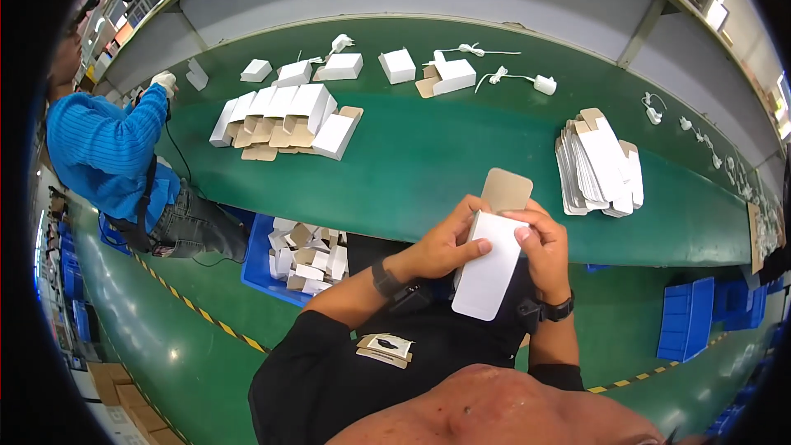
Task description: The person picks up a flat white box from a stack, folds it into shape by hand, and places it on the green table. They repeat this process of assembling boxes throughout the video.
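A white carton (489, 276) with a raised brown inner flap (506, 189) is held in front of my body at the bench's near edge. My left hand (451, 239) grips its left side, thumb lying across the white face. On its other side, my right hand (545, 245) has its thumb bent near the top edge and its fingers behind the flap. Whether the carton is flat or opened out I cannot tell. To the right of my hands lies a pile of flattened white cartons (600, 166). Several formed white boxes (284, 107) with open brown flaps stand at the left.
White plug chargers with cables (544, 84) lie along the back of the green bench (428, 156), with more at the far right. A blue bin (257, 259) of small boxes stands below left. A co-worker in a blue sweater (103, 144) stands at the left. Blue crates (685, 317) sit lower right.
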`<state>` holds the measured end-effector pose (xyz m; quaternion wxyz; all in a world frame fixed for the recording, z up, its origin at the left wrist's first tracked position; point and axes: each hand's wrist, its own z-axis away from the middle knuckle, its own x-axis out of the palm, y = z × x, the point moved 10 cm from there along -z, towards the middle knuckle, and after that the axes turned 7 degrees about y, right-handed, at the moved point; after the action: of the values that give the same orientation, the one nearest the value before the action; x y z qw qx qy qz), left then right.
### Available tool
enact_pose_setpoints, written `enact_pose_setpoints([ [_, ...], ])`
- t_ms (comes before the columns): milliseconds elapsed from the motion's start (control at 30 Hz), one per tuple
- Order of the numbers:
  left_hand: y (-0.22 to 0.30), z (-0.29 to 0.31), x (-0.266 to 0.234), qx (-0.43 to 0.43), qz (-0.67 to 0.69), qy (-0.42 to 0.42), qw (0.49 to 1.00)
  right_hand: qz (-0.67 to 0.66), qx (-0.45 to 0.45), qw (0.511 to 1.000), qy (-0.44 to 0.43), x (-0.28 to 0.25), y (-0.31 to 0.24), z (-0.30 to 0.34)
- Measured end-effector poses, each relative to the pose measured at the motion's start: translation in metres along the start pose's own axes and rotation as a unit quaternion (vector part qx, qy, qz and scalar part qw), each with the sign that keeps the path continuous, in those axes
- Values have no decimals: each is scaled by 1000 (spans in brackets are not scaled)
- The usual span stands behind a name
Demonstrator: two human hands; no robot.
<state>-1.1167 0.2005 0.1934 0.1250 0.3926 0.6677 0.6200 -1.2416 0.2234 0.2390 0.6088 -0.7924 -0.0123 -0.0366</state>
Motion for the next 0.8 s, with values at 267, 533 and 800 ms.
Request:
enact_pose_setpoints([
  [267, 5, 9, -3, 53, 100, 140, 984, -13, -160, 984, 74, 8, -20, 1],
  [533, 30, 12, 1, 81, -99, 73, 989, 67, -174, 982, 25, 11, -33, -1],
  [800, 40, 4, 0, 140, -286, 36, 947, 69, -90, 992, 46, -2, -23, -12],
])
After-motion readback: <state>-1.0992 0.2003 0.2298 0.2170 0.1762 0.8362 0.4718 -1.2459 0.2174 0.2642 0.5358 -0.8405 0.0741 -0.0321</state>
